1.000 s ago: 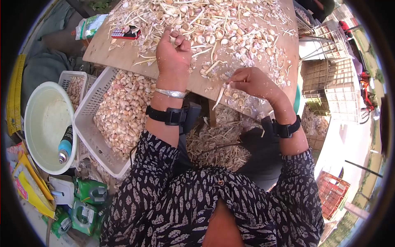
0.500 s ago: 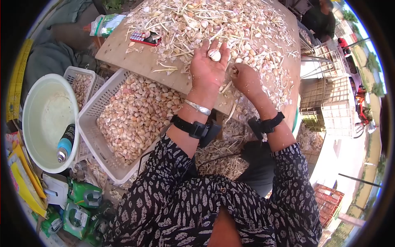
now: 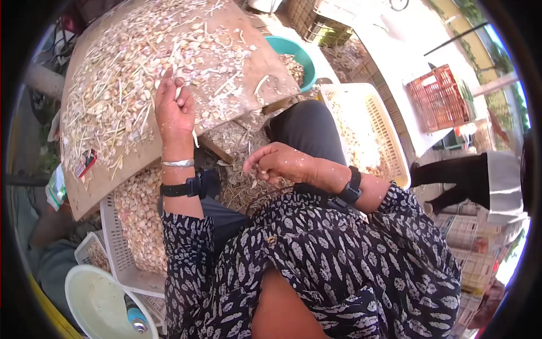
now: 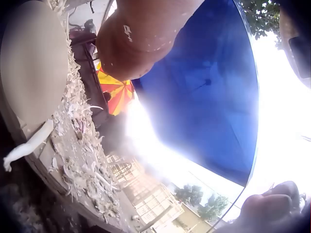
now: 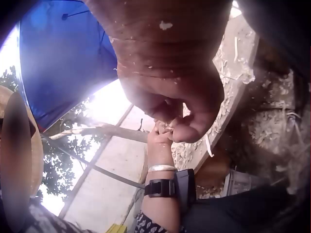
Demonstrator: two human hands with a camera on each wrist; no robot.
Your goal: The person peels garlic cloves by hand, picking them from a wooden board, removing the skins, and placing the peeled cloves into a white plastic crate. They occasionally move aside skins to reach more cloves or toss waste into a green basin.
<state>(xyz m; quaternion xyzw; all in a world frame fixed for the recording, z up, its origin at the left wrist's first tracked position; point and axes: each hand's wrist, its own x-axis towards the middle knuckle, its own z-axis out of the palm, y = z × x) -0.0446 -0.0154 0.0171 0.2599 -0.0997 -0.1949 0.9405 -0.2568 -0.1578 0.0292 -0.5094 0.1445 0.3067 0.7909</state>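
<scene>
In the head view my left hand (image 3: pixel 176 113) is palm up over the near edge of a wooden table (image 3: pixel 265 76), fingers curled inward. Whether it holds anything I cannot tell. Beneath it spread heaped garlic cloves, skins and stalks (image 3: pixel 147 62). A pale garlic stalk (image 4: pixel 29 145) juts over the table edge beside the left wrist. Off the table, above the lap, is my right hand (image 3: pixel 291 164). Its thumb and a fingertip come together around a small pale garlic piece (image 5: pixel 166 127) in the right wrist view, partly hidden by the fingers.
A white crate of cloves (image 3: pixel 138 226) stands under the table's left end. At right are a teal basin (image 3: pixel 310 70) and a cream crate (image 3: pixel 389 141). A pale basin (image 3: pixel 90 294) holds a bottle. Stalks (image 3: pixel 240 183) litter the ground. A person in dark trousers (image 3: pixel 460 186) stands at right.
The view has swung right. My right hand has come off the table toward the lap. My left hand opened with a garlic bulb on its fingers, then curled; the bulb no longer shows.
</scene>
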